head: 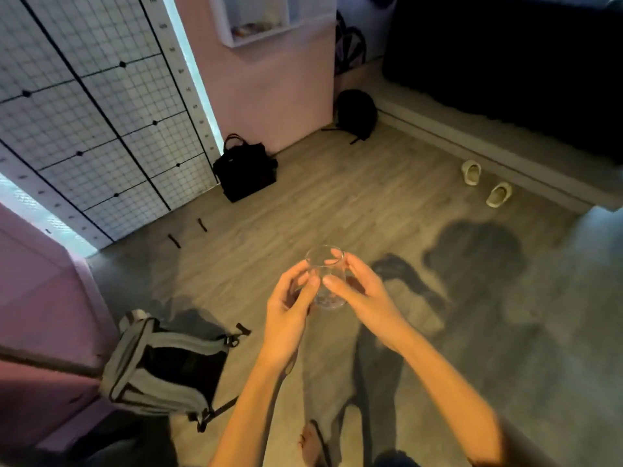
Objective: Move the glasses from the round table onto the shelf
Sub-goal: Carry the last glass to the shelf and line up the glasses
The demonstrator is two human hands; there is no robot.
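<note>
A clear stemless glass (326,264) hangs upright in mid-air over the wooden floor, held between both hands. My left hand (290,301) wraps its left side with fingers curled around the bowl. My right hand (362,291) grips the right side, thumb across the front and a finger over the rim. A white wall shelf (259,20) sits high on the pink wall at the top of the view, with some items inside. No round table is in view.
A grey-and-black backpack (168,362) lies on the floor at lower left. A black handbag (246,170) and a black backpack (357,112) stand by the pink wall. Pale slippers (485,183) sit near a dark sofa (505,62). A grid panel (94,112) leans at left.
</note>
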